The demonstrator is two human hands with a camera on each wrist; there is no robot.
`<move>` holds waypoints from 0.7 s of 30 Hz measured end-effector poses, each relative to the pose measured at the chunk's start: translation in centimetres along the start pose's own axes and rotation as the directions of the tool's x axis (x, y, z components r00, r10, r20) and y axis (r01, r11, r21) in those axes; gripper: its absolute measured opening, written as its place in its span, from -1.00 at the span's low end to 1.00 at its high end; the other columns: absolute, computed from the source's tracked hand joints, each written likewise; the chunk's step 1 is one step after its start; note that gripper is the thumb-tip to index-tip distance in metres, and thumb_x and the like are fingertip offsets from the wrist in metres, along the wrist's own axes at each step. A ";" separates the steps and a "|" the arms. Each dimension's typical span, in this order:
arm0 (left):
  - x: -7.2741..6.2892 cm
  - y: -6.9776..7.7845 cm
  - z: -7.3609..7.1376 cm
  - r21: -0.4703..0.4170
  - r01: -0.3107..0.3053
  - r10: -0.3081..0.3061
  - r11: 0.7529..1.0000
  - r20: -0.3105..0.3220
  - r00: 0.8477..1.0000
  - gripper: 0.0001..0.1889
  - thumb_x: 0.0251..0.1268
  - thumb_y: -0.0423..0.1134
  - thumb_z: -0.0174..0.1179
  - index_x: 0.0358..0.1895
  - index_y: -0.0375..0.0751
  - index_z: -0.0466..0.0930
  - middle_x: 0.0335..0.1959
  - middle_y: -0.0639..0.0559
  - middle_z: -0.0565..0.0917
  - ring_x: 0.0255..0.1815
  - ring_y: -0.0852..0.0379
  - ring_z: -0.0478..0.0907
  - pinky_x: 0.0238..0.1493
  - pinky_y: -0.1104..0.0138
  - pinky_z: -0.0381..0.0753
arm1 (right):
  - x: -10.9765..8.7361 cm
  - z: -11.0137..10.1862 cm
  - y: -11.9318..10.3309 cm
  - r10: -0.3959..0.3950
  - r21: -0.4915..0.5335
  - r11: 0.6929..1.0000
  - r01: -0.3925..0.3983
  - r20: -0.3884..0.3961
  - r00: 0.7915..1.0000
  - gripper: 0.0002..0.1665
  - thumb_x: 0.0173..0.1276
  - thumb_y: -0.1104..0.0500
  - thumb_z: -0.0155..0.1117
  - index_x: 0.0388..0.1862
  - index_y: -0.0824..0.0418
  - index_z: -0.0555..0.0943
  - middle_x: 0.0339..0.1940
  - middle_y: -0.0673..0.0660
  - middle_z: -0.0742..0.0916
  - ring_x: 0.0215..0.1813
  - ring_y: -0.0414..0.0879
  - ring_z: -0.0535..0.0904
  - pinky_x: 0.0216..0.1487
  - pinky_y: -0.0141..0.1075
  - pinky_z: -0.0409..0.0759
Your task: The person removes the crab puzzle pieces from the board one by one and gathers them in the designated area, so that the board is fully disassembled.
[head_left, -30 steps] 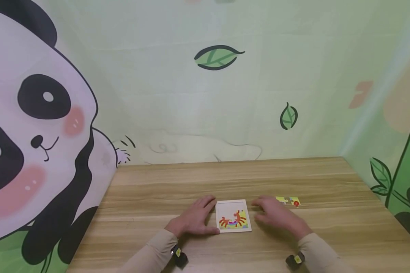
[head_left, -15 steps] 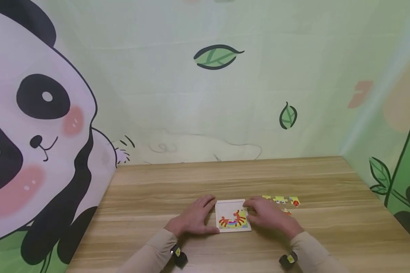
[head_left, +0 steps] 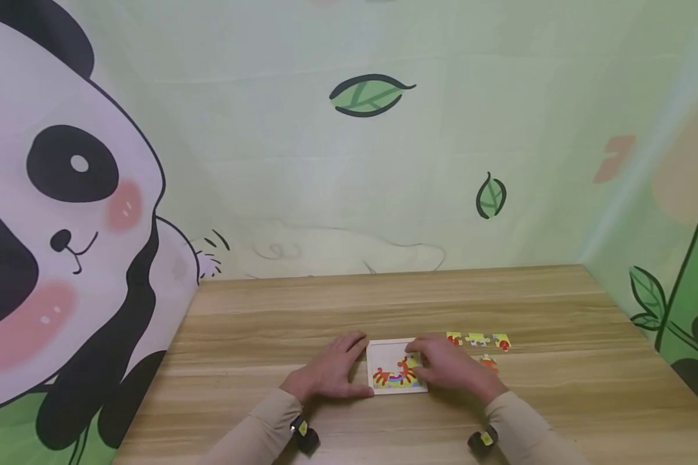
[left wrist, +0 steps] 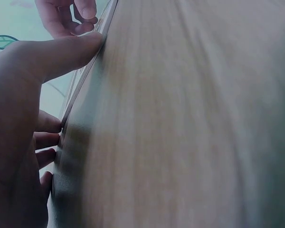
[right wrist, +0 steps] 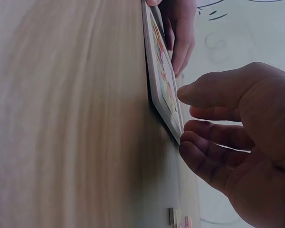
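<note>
Tabletop [head_left: 302, 307] is bearing a probably light, stiff puzzle tray [head_left: 386, 356], best rim-held; left hand [head_left: 335, 369] is bracing it, thumb and fingers apart; right hand [head_left: 452, 364], grip unclear, is hovering.

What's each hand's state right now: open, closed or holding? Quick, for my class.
Left hand: open, touching the left edge of the white puzzle frame.
Right hand: open, relaxed fingers at the frame's right side, holding nothing visible.

Our right hand [head_left: 450, 363] now reaches farther left, over the puzzle tray's [head_left: 400, 391] right edge; beyond it, we see four jigsaw pieces [head_left: 477, 339] uncovered.
</note>
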State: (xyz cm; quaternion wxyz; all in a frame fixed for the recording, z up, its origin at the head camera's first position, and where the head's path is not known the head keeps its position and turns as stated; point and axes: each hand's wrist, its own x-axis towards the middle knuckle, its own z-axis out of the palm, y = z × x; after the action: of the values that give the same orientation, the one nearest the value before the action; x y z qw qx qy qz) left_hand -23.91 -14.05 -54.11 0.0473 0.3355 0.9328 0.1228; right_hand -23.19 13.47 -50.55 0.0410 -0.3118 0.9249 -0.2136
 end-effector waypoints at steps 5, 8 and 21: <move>0.0 0.1 0.0 -0.002 0.004 -0.004 1.000 0.002 1.000 0.09 0.06 0.47 0.13 0.52 -0.21 0.07 0.51 -0.10 0.14 0.52 -0.08 0.10 0.52 0.03 0.14 | 0.2 0.3 0.0 -0.023 -0.030 0.999 0.023 -0.011 1.000 -0.56 0.17 0.15 0.40 0.04 0.26 0.65 -0.04 0.10 0.72 -0.13 -0.13 0.58 -0.03 -0.15 0.63; 0.0 0.1 0.0 -0.004 0.006 -0.006 1.000 0.004 1.000 0.09 0.07 0.47 0.12 0.53 -0.20 0.06 0.52 -0.09 0.13 0.53 -0.07 0.09 0.52 0.04 0.13 | 0.3 0.4 0.1 -0.037 -0.048 0.998 0.037 -0.018 0.999 -0.57 0.16 0.15 0.40 0.02 0.27 0.65 -0.04 0.12 0.72 -0.06 -0.06 0.61 0.05 -0.09 0.62; 0.0 0.1 -0.2 -0.009 0.000 0.000 1.000 0.004 1.000 0.10 0.07 0.46 0.14 0.52 -0.24 0.06 0.52 -0.13 0.13 0.53 -0.09 0.09 0.52 0.05 0.12 | 0.4 0.3 -0.2 -0.048 -0.067 0.997 0.048 0.008 0.999 -0.58 0.11 0.16 0.42 -0.03 0.26 0.66 -0.17 0.09 0.69 -0.15 -0.11 0.54 -0.07 -0.16 0.59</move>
State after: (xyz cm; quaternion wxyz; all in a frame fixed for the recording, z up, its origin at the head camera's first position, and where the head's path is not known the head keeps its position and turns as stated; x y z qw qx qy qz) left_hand -23.85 -14.06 -53.86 0.0510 0.3354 0.9322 0.1263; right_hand -23.38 12.97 -50.71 0.0285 -0.3359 0.9237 -0.1822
